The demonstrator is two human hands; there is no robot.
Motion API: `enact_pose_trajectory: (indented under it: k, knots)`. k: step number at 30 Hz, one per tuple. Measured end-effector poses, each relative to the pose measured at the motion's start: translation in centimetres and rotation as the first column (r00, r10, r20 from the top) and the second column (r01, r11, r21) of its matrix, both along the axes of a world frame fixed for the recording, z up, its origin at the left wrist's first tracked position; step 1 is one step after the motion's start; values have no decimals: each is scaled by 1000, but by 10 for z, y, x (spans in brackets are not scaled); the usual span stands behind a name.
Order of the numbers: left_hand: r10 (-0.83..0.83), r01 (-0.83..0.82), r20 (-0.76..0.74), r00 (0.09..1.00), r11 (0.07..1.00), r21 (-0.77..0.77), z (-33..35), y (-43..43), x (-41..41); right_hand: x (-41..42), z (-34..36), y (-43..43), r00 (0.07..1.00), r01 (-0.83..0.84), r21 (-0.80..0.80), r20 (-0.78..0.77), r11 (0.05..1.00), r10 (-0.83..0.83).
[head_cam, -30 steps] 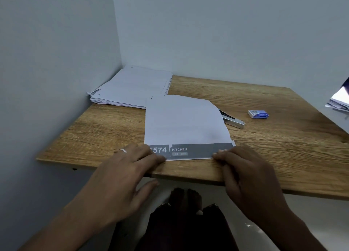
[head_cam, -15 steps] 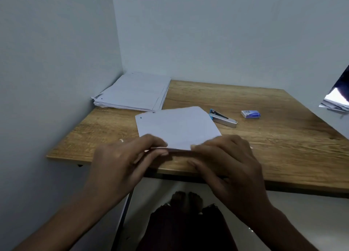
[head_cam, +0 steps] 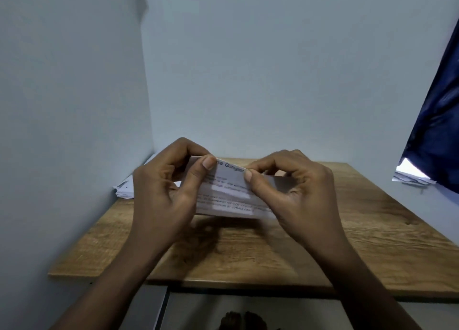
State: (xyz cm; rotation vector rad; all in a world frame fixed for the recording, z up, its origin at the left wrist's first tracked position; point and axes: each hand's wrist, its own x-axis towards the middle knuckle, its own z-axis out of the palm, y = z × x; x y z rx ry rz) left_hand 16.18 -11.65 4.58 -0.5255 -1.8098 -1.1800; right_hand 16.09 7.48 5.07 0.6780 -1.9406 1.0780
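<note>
Both hands hold a folded sheet of printed paper (head_cam: 224, 193) up off the wooden table (head_cam: 273, 252), in the air above the middle of the tabletop; the sheet touches nothing but fingers, and its shadow falls on the wood just below.

The left hand (head_cam: 161, 190) takes the sheet's left end; its thumb lies flat on the near face at the top edge, and its other fingers curl close together round the back, so the paper is pinched between thumb and fingers. The right hand (head_cam: 300, 190) takes the right part; its thumb tip presses on the top fold, near the left thumb but apart from it, with the forefinger bent over the edge to meet it in a pinch; the remaining fingers are curled together behind the sheet.

The printed face is turned towards the camera; lines of grey text run across it, too blurred to read, and a darker heading at the top is partly hidden by the thumbs; the lower edge slopes slightly down to the right.

A stack of white papers (head_cam: 124, 189) lies on the table's far left corner against the wall, mostly hidden by the left hand. At the right edge a dark blue cloth (head_cam: 437, 131) hangs; a small heap of white sheets (head_cam: 411, 175) shows under it, and what it rests on cannot be told. The person's feet (head_cam: 243, 319) show below the table's near edge.
</note>
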Motion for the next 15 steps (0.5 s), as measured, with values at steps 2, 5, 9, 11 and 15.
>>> enact_pose_trajectory:
  k: [2,5,9,11,15]
  knots:
    - [1,-1,7,1000,1000,27,5,-8,-7,-4,1,17,999,25,6,19,1000,-25]
    - [-13,12,10,1000,997,72,14,-23,-17,-9,3,42,996,54,-13,76,998,-53]
    - [-69,65,56,996,994,85,35,-34,-33,-14,11,58,988,48,-29,146,998,-43]
    - [-99,95,71,993,993,65,50,-36,-45,-17,16,58,981,33,-20,194,999,-28]
    - [-112,125,163,980,990,-71,87,-34,-73,-22,23,53,943,-4,-68,331,998,26]
